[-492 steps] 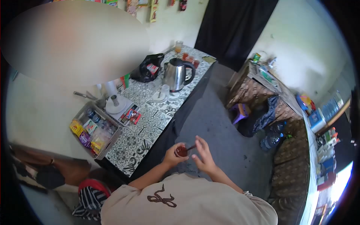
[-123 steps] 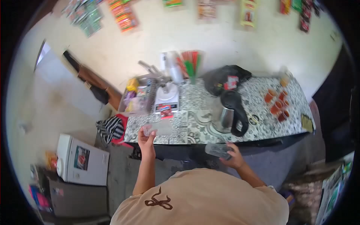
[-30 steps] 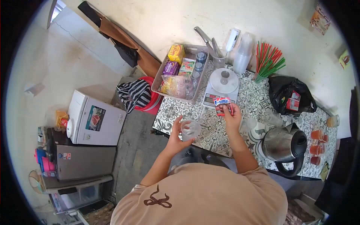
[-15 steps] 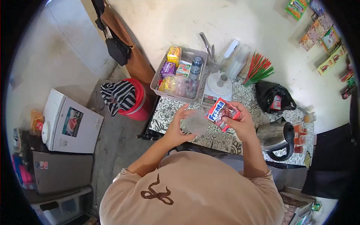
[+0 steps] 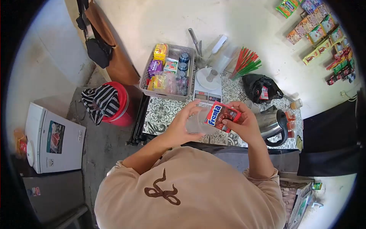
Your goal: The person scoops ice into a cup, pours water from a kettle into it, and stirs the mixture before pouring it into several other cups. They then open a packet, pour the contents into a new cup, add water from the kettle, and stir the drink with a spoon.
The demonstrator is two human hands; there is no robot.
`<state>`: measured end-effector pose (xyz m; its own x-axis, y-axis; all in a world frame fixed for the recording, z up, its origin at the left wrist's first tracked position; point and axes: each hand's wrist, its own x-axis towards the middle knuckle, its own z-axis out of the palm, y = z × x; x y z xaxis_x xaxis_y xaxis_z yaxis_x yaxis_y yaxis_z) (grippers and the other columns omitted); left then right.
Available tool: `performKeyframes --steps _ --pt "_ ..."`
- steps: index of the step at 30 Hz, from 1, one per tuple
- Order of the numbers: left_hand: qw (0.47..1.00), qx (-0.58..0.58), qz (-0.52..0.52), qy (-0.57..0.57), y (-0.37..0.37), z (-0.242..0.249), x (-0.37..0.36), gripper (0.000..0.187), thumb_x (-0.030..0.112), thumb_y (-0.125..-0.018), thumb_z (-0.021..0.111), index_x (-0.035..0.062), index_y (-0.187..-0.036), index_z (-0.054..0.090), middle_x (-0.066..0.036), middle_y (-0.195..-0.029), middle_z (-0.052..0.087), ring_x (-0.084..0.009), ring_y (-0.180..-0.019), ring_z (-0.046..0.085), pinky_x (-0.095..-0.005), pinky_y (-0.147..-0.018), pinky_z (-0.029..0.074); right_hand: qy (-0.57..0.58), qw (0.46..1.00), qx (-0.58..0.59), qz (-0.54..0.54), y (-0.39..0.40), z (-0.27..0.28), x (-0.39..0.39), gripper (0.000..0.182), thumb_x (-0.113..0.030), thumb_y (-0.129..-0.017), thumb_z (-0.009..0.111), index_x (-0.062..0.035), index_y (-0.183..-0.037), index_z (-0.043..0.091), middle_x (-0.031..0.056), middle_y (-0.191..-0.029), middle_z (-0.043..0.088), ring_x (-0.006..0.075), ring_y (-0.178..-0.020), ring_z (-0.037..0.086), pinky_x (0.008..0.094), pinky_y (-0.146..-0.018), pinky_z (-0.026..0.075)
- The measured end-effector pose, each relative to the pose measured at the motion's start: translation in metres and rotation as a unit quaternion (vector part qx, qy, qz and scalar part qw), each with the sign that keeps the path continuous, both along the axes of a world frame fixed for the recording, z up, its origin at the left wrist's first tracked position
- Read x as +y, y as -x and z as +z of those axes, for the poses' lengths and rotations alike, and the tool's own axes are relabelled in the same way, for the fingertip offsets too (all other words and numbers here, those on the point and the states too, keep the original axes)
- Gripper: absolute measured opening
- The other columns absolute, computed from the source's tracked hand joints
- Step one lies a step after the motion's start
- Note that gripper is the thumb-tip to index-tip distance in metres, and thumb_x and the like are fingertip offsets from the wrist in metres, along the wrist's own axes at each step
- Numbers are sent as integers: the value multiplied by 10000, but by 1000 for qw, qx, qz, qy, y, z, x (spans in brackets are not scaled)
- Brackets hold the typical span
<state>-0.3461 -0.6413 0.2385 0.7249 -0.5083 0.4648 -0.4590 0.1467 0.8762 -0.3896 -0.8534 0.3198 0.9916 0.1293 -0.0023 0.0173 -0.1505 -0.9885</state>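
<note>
A translucent plastic cup [image 5: 194, 123] is in my left hand [image 5: 180, 124], whose fingers curve around its side. My right hand [image 5: 244, 123] pinches a red drink sachet [image 5: 222, 116] marked "Frenta", thumb on its front. The sachet is tilted and overlaps the right part of the cup in this view. Just beyond both hands, a white kitchen scale [image 5: 207, 86] stands on the patterned table [image 5: 158, 114].
A basket [image 5: 144, 82] of boxes and jars stands at the back left. Red and green straws [image 5: 248, 63], a black plastic bag [image 5: 253, 86] and a steel kettle [image 5: 268, 122] are on the right. A red bucket [image 5: 124, 110] stands on the floor at left.
The sachet has come closer to the cup and now overlaps it, turned slightly more upright. The whole view has shifted, so the surroundings sit further left.
</note>
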Motion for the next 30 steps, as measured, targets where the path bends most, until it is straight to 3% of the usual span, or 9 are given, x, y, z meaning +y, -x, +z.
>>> performKeyframes --steps 4,7,10,14,19,22,30 --pt "999 -14 -25 -21 -7 -12 1 974 52 -594 754 82 -1374 171 -153 -1222 492 -250 -1126 468 -381 -955 315 54 998 -29 -24 9 10 9 402 35 -760 633 -49 -1119 474 81 -967 606 111 -843 606 247 -693 503" --pt "998 2 -61 23 -7 -16 0 977 16 -587 747 81 -1373 172 -158 -1197 500 -252 -1132 464 -395 -991 287 198 976 -81 -39 15 24 18 388 0 -764 636 -67 -1116 487 101 -910 626 123 -773 623 260 -633 506" --pt "997 3 -66 30 -5 -14 4 979 10 -579 745 83 -1372 175 -150 -1173 507 -254 -1135 461 -398 -990 289 262 955 -131 -44 17 28 27 368 -30 -765 641 -68 -1102 497 111 -858 631 143 -726 630 272 -591 498" --pt "996 22 -75 38 -6 -18 9 922 15 -589 748 58 -1354 234 -168 -1220 470 -267 -1179 439 -387 -1009 304 244 960 -132 -47 18 23 33 367 -34 -765 642 -63 -1101 496 110 -866 626 158 -725 628 274 -586 494" --pt "998 -2 -63 29 -5 -18 14 977 14 -583 746 95 -1369 172 -162 -1181 504 -265 -1121 476 -401 -975 308 135 984 -97 -60 17 2 31 348 13 -769 629 -37 -1085 493 81 -929 613 119 -811 604 256 -643 512" --pt "998 -8 -54 21 -7 -22 16 980 16 -587 744 104 -1372 164 -174 -1191 501 -270 -1140 466 -399 -967 320 -23 995 -55 -84 15 -22 28 338 61 -775 609 -25 -1077 484 53 -959 591 106 -861 580 252 -691 516" --pt "998 10 -46 46 -11 -34 15 983 -11 -606 741 115 -1373 140 -193 -1261 437 -282 -1168 449 -404 -978 339 -162 978 -91 -93 13 -55 25 308 88 -775 605 -40 -1018 464 36 -925 573 89 -867 568 244 -760 484"
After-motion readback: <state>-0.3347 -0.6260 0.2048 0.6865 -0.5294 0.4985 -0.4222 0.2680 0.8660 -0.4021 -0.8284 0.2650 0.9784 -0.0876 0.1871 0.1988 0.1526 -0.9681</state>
